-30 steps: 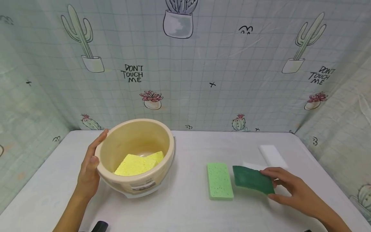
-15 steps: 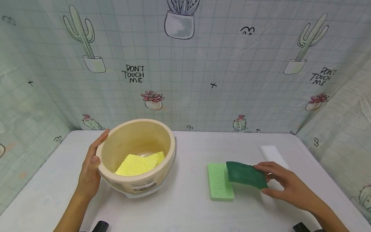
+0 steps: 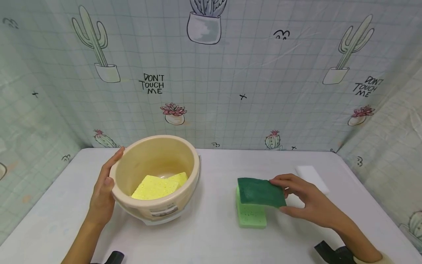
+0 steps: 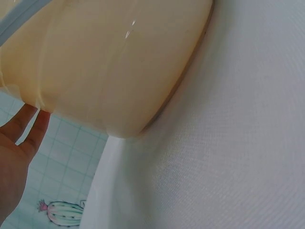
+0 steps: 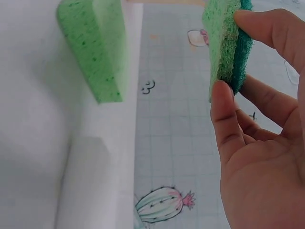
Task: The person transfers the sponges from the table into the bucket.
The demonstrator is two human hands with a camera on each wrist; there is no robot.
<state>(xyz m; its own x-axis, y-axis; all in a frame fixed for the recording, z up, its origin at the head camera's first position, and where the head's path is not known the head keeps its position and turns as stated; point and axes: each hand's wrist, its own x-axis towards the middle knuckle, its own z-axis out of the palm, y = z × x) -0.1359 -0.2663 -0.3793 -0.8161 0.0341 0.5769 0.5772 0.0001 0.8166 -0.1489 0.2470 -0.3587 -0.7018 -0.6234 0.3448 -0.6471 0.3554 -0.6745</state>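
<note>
A cream bucket (image 3: pixel 189 190) stands at left on the white table, with yellow sponges (image 3: pixel 156 187) inside. My left hand (image 3: pixel 101 198) lies against its outer left side, fingers fairly straight, fingertips near the rim; the left wrist view shows two fingers touching the wall of the bucket (image 4: pixel 105 67). At right, my right hand (image 3: pixel 301 198) pinches one end of a sponge (image 3: pixel 260 192) with a dark green scouring face on top. Its light green side shows in the right wrist view, where thumb and fingers hold the sponge (image 5: pixel 228 47). Below it lies a light green sponge (image 3: pixel 252 218), partly covered from above.
A white block (image 3: pixel 312 179) lies at the back right, partly behind my right hand. A patterned cloth (image 3: pixel 227 73) hangs behind and at both sides of the table (image 3: pixel 211 242).
My right hand has moved left and slightly away from me with the pinched sponge, which now hangs over the light green one. The left hand and bucket stay put.
</note>
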